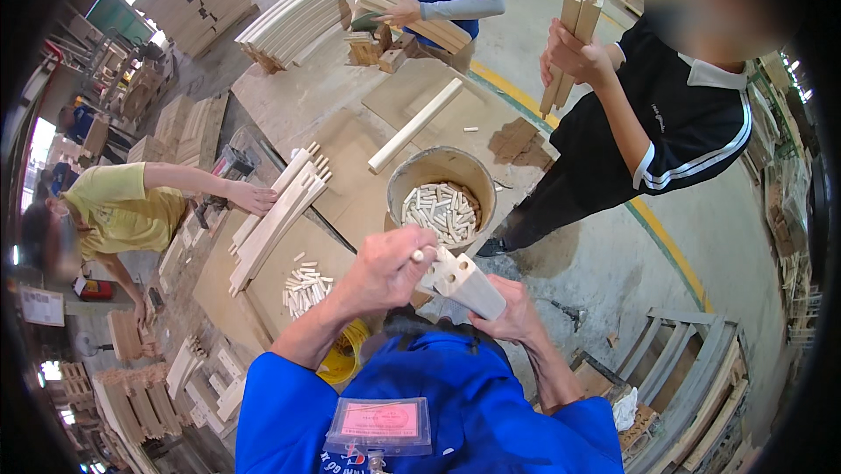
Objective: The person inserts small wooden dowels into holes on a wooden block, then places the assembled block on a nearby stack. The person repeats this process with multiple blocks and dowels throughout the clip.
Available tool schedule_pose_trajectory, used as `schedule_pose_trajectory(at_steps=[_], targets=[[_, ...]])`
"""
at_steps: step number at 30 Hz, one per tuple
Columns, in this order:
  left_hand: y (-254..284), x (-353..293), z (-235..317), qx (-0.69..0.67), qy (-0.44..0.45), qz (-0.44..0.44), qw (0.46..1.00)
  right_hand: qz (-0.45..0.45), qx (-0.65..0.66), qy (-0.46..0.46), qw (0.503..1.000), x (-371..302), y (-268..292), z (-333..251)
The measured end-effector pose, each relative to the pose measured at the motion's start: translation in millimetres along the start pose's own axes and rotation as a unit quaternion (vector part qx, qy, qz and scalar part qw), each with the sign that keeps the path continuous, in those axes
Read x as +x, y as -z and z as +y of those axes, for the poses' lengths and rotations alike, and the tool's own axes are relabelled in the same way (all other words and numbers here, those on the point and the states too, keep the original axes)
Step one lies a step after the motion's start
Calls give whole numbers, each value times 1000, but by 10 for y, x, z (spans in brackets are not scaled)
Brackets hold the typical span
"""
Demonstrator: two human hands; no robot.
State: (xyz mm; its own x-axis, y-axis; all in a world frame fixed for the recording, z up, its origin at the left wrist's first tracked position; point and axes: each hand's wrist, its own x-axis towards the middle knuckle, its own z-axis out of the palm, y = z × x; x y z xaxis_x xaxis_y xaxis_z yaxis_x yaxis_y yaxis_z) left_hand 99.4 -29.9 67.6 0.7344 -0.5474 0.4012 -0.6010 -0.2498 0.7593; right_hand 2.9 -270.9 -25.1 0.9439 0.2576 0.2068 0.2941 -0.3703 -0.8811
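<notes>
My right hand (512, 314) is wrapped round a pale wooden piece (478, 290) with round holes in its end, held tilted in front of my body. Beside that drilled end, my left hand (385, 268) pinches a small wooden dowel (419, 256). Some of the end is hidden behind my left fingers. Just beyond both hands stands a round bucket (484, 178) with many loose dowels (440, 211) inside. A heap of more dowels (305, 288) lies on the table to the left of my left forearm.
Long wooden parts (285, 211) with dowelled ends lie under the hand of a person in yellow at left. A bare wooden bar (415, 126) lies behind the bucket. Two other people hold wooden parts across the table. A yellow container (350, 347) sits beside my left arm; a slatted rack (670, 356) stands at right.
</notes>
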Motion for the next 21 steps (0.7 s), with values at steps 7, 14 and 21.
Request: schedule_pose_trajectory(at_steps=[7,14,21], targets=[[200,-61,-349,-108,96,-21,989,29,-88,-8,996,63,52,206],[-263,-326,-399,168,214,-247,930,-72,110,0,991,227,167,159],[-438,-555,-396,-37,72,-132,988,-115,107,65,985,334,59,144]])
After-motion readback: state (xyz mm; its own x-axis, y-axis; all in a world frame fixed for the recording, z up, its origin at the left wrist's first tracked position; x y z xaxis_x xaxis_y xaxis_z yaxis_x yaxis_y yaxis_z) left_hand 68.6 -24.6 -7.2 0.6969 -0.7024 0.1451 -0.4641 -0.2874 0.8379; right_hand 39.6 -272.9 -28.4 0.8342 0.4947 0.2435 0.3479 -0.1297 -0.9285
